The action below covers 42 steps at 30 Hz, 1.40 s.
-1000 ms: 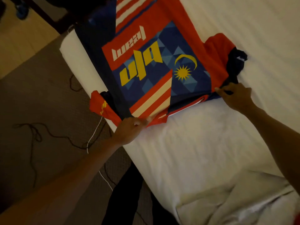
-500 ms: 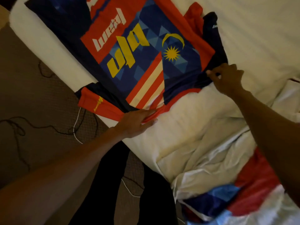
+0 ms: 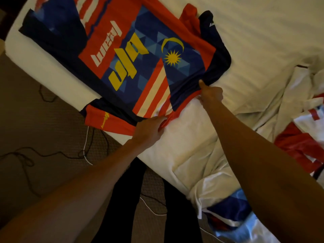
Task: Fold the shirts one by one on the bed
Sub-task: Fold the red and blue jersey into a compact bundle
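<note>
The bed [image 3: 254, 42] was made up in white and ran slantwise across the view, its near edge dropping to a brown carpet [image 3: 31, 123]. Black cables [image 3: 43, 155] and a thin white cable [image 3: 85, 142] lay loose on that carpet. The person's legs [image 3: 126, 199], in dark trousers, stood against the side of the mattress.

The shirt [image 3: 133, 67] lay spread flat on the bed near that edge. It was a navy, blue and red jersey with yellow lettering, a yellow crescent and star, and red and cream stripes. Its red sleeve [image 3: 108, 121] hung over the side of the mattress, just left of the left hand. The other sleeve [image 3: 212, 37], red and navy, lay bunched on the far side.

The left hand [image 3: 149, 130] gripped the red near edge of the shirt, with the fingers curled and the cloth pinched between them and the thumb. The right hand [image 3: 210, 95] held the navy edge further along. Its thumb pointed up and lay on top of the cloth, while the fingers were tucked underneath, mostly hidden.

A rumpled sheet [image 3: 201, 163] was heaped on the bed between the arms. Beyond the right forearm lay a red and white garment [image 3: 298, 146], and a blue and white garment [image 3: 236, 213] lay crumpled at the near corner.
</note>
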Motion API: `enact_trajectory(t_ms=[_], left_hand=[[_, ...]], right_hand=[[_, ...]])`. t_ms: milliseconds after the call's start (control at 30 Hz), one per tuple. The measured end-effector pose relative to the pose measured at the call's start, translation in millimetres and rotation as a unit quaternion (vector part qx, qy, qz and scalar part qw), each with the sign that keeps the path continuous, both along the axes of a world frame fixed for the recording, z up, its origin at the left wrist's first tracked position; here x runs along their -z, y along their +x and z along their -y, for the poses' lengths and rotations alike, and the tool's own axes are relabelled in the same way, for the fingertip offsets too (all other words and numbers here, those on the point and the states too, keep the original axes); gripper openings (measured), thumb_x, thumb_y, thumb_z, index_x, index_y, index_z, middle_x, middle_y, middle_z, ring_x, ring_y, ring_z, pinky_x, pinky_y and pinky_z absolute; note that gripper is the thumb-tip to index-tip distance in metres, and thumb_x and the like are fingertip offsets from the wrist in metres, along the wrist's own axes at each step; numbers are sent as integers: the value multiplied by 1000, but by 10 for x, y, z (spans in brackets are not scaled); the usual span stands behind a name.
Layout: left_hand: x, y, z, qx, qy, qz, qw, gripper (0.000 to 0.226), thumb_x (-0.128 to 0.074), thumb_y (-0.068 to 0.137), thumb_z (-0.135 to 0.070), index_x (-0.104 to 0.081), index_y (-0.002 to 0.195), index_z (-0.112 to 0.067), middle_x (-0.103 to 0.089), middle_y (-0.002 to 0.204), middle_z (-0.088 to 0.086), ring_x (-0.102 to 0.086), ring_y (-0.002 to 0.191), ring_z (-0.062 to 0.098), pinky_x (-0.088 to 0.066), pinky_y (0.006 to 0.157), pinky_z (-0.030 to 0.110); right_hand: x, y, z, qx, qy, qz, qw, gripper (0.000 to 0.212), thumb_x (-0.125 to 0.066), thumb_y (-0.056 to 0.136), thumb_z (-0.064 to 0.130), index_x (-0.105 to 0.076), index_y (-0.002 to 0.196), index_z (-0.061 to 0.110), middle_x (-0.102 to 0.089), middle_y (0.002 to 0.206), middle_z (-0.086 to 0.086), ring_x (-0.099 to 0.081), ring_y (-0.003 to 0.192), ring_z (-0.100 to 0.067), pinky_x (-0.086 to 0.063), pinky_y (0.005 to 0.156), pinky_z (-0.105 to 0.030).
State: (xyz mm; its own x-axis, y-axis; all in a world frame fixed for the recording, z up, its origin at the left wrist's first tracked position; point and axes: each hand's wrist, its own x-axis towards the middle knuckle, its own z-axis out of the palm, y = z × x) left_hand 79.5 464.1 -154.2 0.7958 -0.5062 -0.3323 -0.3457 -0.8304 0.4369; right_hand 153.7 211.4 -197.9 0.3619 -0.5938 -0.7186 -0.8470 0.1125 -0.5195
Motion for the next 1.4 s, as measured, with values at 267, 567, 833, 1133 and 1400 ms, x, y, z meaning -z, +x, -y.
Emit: enact_trajectory(t_ms=[267,567,833,1133,1400], left_hand=[[56,176,358,6,-23,-8,1000,10,-63,95,-23,-65,94,-14,-68,80,3,-65,74,18,-29,58,14],[-39,87,241,59,-98,-71,991,19,-61,96,-35,-64,103,-18,-64,83,-7,-59,75,8,-51,60,29],[-239,404,-1132,-171,-50,82,981,26,-64,84,-20,-56,109,-17,-55,108,2,-51,100,21,-47,82,41],[-209,917,-1988,117,149,16,982,31,-72,83,-46,-69,107,-28,-51,122,3,-48,115,29,-41,89,45],[-267,631,-2351,246,2,66,967,7,-61,88,-27,-59,87,-21,-59,94,1,-58,86,23,-42,74,38]], right_hand=[[-19,-166,183,-59,-67,29,996,29,-69,82,48,-70,91,20,-71,104,-9,-65,100,-32,-54,92,-46],[-355,-472,91,-123,-179,-12,976,45,-61,94,42,-51,125,11,-56,129,-12,-57,116,-32,-45,95,-41],[-731,-741,-898,-227,-200,-47,952,62,-40,91,71,-56,78,12,-64,85,-7,-61,84,-29,-43,76,-37],[-612,-936,-1971,-78,180,-161,967,75,-51,82,77,-63,98,4,-75,78,-13,-74,69,-23,-44,49,-22],[-572,-1098,-2492,198,164,-14,966,18,-58,96,19,-62,107,6,-72,96,-13,-72,83,-23,-59,58,-35]])
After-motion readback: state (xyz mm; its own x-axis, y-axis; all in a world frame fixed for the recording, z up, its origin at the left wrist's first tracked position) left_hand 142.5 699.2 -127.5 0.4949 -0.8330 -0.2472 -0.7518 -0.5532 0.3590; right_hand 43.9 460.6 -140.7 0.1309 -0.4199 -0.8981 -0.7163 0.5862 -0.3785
